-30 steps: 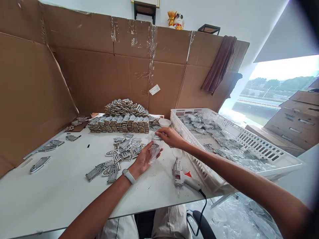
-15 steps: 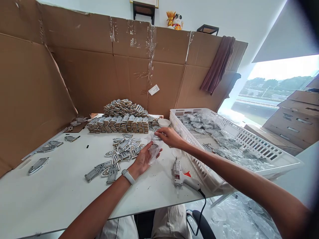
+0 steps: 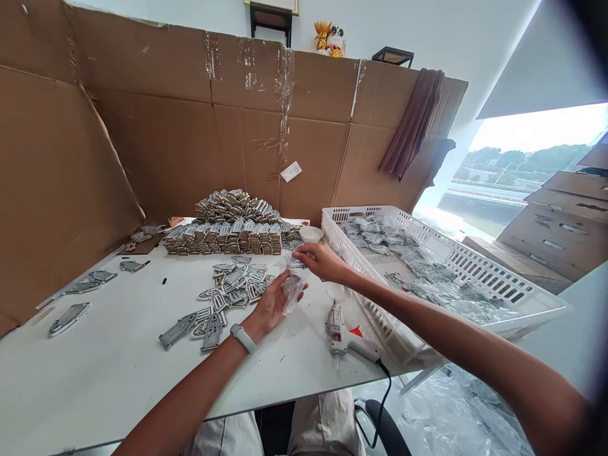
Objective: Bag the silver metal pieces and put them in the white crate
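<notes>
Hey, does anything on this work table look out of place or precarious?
The white plastic crate juts past the white table's right edge, partly unsupported. The white glue gun lies near the front edge, its black cord dangling off.

White table (image 3: 95, 373), brown cardboard (image 3: 166, 139), white basket (image 3: 475, 266), silver-grey ornaments (image 3: 228, 282)
</notes>
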The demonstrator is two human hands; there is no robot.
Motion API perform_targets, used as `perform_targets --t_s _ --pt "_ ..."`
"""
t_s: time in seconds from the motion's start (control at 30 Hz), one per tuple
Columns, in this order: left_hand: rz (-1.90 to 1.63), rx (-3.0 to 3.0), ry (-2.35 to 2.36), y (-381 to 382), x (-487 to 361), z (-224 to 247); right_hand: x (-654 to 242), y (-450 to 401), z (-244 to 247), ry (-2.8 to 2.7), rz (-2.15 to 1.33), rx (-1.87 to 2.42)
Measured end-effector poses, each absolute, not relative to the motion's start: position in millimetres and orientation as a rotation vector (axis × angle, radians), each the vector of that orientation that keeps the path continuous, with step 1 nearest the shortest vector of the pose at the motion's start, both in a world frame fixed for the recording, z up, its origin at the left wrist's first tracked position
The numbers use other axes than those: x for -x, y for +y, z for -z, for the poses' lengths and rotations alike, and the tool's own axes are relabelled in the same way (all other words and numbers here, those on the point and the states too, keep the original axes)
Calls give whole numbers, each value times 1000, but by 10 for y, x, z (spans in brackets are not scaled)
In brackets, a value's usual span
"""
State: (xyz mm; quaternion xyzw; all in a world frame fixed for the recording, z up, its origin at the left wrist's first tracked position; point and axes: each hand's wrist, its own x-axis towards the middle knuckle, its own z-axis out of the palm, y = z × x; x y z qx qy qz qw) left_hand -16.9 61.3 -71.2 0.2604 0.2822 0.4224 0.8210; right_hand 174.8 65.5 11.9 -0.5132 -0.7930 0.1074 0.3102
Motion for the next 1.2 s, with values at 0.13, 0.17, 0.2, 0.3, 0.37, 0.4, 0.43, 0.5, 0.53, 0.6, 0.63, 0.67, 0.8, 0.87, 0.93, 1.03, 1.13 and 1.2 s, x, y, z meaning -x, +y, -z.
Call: perform_targets --t_s 0.13,0.17,0.2,0.3,0.37,0.4,0.43,0.5,0.53,0.6,0.63,0.67,0.8,0.87,0.93,1.03,1.13,1.2 --pt "-908 -555 609 607 171 692 -1748 654 -124 -2098 -277 1352" --pt "-907 -557 612 606 171 691 -1748 652 -127 -2100 -273 1351" --pt "-906 -559 613 605 171 691 -1748 650 -130 -2101 -271 1351" --pt "-903 -569 609 610 167 700 -1745 644 -136 -2099 -276 1354" --pt "-905 -569 604 615 164 707 -1742 641 -138 -2092 -287 1348" --pt "-905 -567 603 618 163 709 -1742 640 -137 -2087 -293 1344" --pt "-904 -565 601 620 163 710 -1741 640 -136 -2083 -295 1339" --pt "-898 -563 598 622 165 711 -1742 642 -132 -2081 -293 1329" --pt "-895 -564 597 622 166 711 -1743 643 -130 -2081 -289 1326" --pt "-891 -572 596 622 170 713 -1746 647 -124 -2082 -278 1320" --pt "-891 -577 596 623 172 714 -1748 649 -121 -2084 -272 1317" --pt "-890 -581 596 624 174 717 -1750 651 -117 -2086 -267 1314" --pt "-889 -578 600 627 175 717 -1756 658 -108 -2098 -252 1310" --pt "-890 -575 609 624 173 708 -1757 659 -106 -2099 -250 1314" --pt "-890 -576 616 619 170 695 -1757 659 -106 -2100 -247 1317" --pt "-895 -580 612 611 167 682 -1755 656 -105 -2100 -241 1320" --pt "-917 -587 598 612 162 684 -1753 654 -107 -2103 -234 1322" --pt "-933 -583 579 620 156 691 -1752 653 -112 -2107 -231 1324"
